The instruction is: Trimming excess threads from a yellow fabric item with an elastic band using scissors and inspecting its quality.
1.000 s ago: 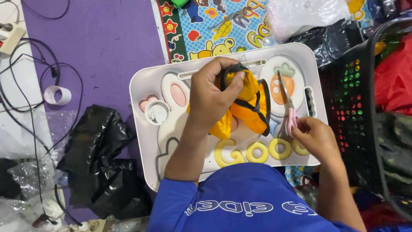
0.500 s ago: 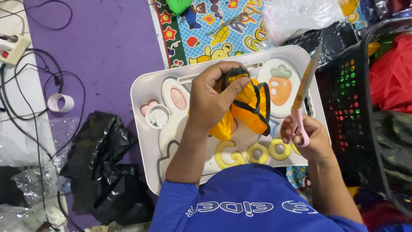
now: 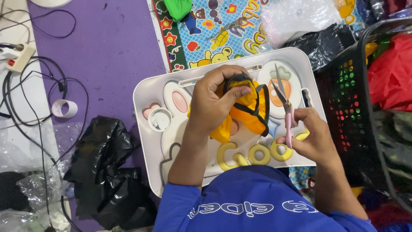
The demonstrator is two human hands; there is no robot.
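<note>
L hand point(image 3: 214, 101) clamped tight round a bunched orange cloth w/ black trim point(image 3: 249, 109), fingers curled over its top, thumb side pressing at the black edge; cloth fully gripped, held just above the tray centre. R hand point(image 3: 311, 137) closed round the pink handles of small scissors point(image 3: 283, 105), blades pointing to 12 o'clock and slightly parted, tips near the cloth's black strap at 9 o'clock of the blades; touching or not, can't tell.

Cloth hangs over a white lap tray point(image 3: 146, 129) w/ moulded cartoon shapes: carrot picture point(image 3: 285, 81) at 1 o'clock of the cloth, partly behind the blades; pink oval point(image 3: 179, 102) at 9 o'clock, just beside the L wrist; round cup recess point(image 3: 160, 119) further out at 9 o'clock; row of yellow raised letters point(image 3: 253, 154) at 6 o'clock, between both forearms. Blue sleeve point(image 3: 253, 206) w/ white lettering fills bottom centre.

Off the tray: crumpled black plastic bag point(image 3: 103, 172) at 8 o'clock on a purple mat point(image 3: 107, 51); tape roll point(image 3: 64, 108) at 9 o'clock, well apart, near tangled black cables point(image 3: 25, 94); white power strip point(image 3: 17, 58) at 10 o'clock. Colourful cartoon play mat point(image 3: 219, 30) at 12 o'clock, clear plastic bag point(image 3: 296, 17) at 1 o'clock on it. Black perforated basket point(image 3: 352, 103) at 3 o'clock, just beside the tray, red fabric point(image 3: 392, 73) inside.
</note>
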